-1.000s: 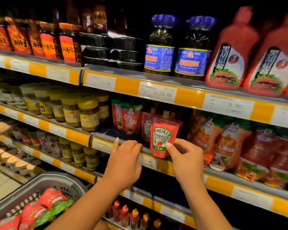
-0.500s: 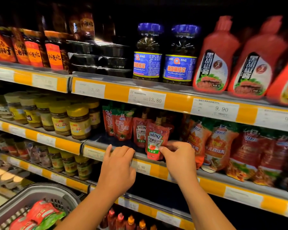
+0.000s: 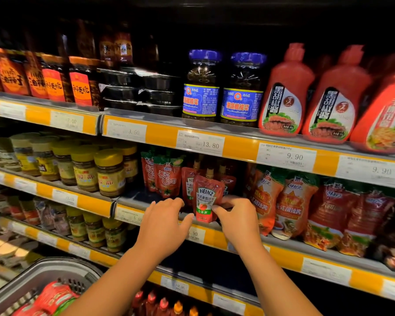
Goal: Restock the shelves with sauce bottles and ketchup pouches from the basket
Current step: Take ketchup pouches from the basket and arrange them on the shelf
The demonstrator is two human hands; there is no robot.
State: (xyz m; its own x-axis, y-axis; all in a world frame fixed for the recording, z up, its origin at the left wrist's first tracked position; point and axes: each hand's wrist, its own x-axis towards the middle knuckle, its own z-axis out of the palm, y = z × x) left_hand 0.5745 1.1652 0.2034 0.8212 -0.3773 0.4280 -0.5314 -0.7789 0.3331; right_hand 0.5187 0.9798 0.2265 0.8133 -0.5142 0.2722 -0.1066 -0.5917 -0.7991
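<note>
- While both arms reach up to the middle shelf (image 3: 214, 236), the right hand (image 3: 238, 221) pinches the lower right corner of a Heinz ketchup pouch (image 3: 206, 201), thumb in front and fingers curled behind it.
- That pouch stands upright at the shelf's front edge, its base right on the lip, with more Heinz pouches (image 3: 188, 183) lined up just behind it.
- Just left of the pouch, the left hand (image 3: 163, 226) is loosely open with its fingers bent over the shelf's front edge; it holds nothing, and its thumb tip is close to the pouch's bottom corner.
- Along the same shelf, yellow-lidded jars (image 3: 110, 172) sit towards the left end and orange chili sauce pouches (image 3: 290, 206) to the right.
- Down at the lower left, a grey basket (image 3: 62, 267) shows red pouches (image 3: 55, 295) inside.
</note>
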